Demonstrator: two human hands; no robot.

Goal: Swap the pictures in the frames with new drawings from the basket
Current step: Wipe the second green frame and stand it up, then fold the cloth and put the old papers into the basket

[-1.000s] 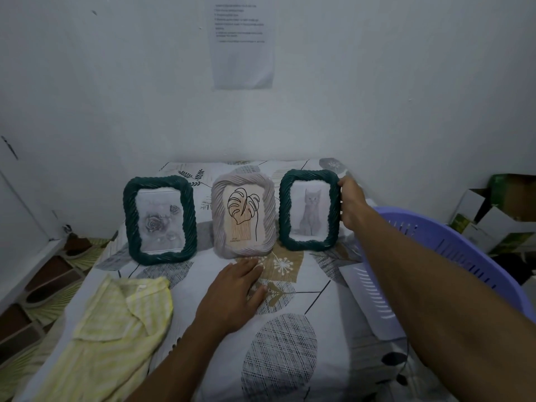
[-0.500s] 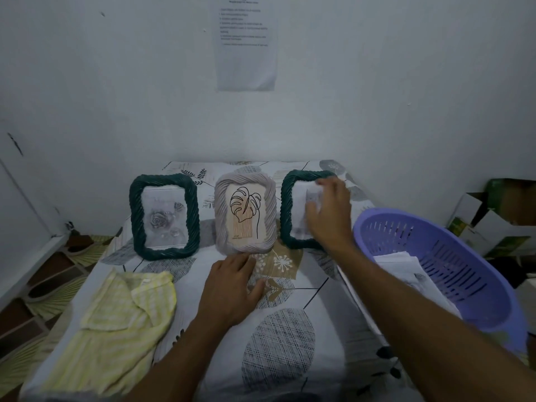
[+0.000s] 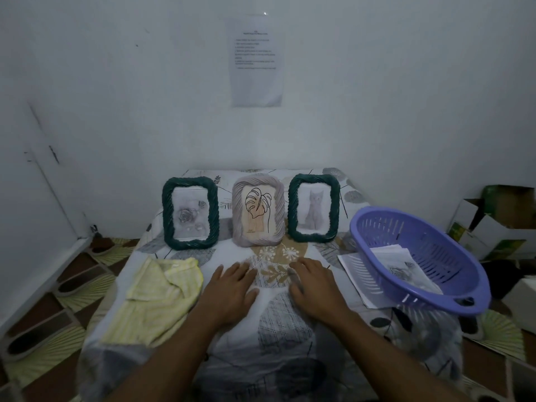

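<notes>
Both hands lie palm-down on the patterned cloth of the tabletop (image 3: 290,314), low in the middle of the frame. The left hand (image 3: 232,285) and the right hand (image 3: 314,285) sit side by side, fingers spread and flat. Each grip is released and holds nothing.

The three frames stand upright in a row just beyond the fingertips:
- the left green frame (image 3: 168,216) with a rose picture
- the grey frame (image 3: 239,216) with a leaf line drawing
- the right green frame (image 3: 293,210) with a cat picture

The purple basket (image 3: 355,227) sits at the right of the frame, tilted, with the drawings (image 3: 406,265) lying inside it. A loose sheet (image 3: 356,271) pokes out from under its near side. A yellow cloth (image 3: 156,297) lies at lower left.

No frame looks opened yet, so the swap seems to lie ahead.

The risks, as I judge them:
- The frames stand close together on soft cloth, so a reach for one could tip its neighbour.
- The basket seems close to the right edge of the tabletop. A careless pull on a drawing, or on the sheet beneath, could slide it off.
- Thin paper creases easily if it is pinched hard or forced into a frame.
- Removed pictures dropped back among the drawings could get mixed with the new ones.
</notes>
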